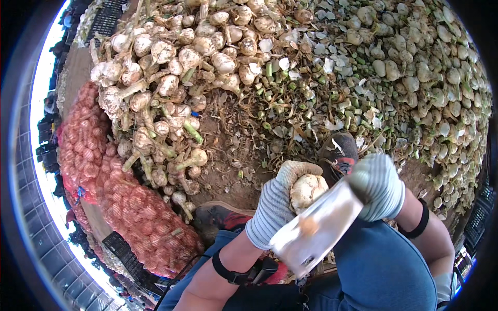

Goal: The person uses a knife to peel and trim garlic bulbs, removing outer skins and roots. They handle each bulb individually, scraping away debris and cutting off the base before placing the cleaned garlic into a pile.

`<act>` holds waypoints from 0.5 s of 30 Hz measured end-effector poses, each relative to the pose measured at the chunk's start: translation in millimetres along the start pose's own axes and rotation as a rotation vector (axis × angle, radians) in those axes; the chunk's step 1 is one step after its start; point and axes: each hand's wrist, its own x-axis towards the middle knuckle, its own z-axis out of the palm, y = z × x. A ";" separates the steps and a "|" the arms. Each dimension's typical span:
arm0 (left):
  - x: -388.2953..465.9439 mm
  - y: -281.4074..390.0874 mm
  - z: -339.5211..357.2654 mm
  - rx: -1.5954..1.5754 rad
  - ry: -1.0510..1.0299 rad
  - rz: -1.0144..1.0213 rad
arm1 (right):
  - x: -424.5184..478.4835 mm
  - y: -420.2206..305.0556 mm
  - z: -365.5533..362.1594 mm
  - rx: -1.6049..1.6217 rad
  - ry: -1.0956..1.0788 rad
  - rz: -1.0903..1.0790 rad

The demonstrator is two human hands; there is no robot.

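Note:
My left hand [273, 205], in a striped knit glove, grips a garlic bulb [309, 192] in front of my knees. A broad-bladed cleaver [321, 230] is held by my right hand [376, 186], which wears a similar glove. The blade slants down to the left, close by the bulb, and is blurred. I cannot tell whether its edge touches the bulb. A small brown patch shows on the blade's face. The cleaver's handle is mostly hidden in my right fist.
Untrimmed garlic with stems [167, 85] is heaped ahead on the left. Stem cuttings and skins [311, 93] cover the middle ground. A large pile of trimmed garlic bulbs [412, 77] spreads along the right. Red mesh sacks [144, 210] of bulbs stand at left. My shoes [339, 149] rest on the dirt.

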 end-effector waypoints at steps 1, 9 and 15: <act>1.7 -3.4 1.3 0.011 0.021 0.010 | 3.7 -5.2 4.3 -0.020 -0.025 -0.048; -4.5 0.2 5.6 -0.088 0.040 -0.005 | 12.5 -19.9 3.1 -0.033 -0.130 -0.163; -2.3 1.1 2.9 -0.083 0.035 -0.011 | 14.6 -23.6 3.0 -0.038 -0.129 -0.165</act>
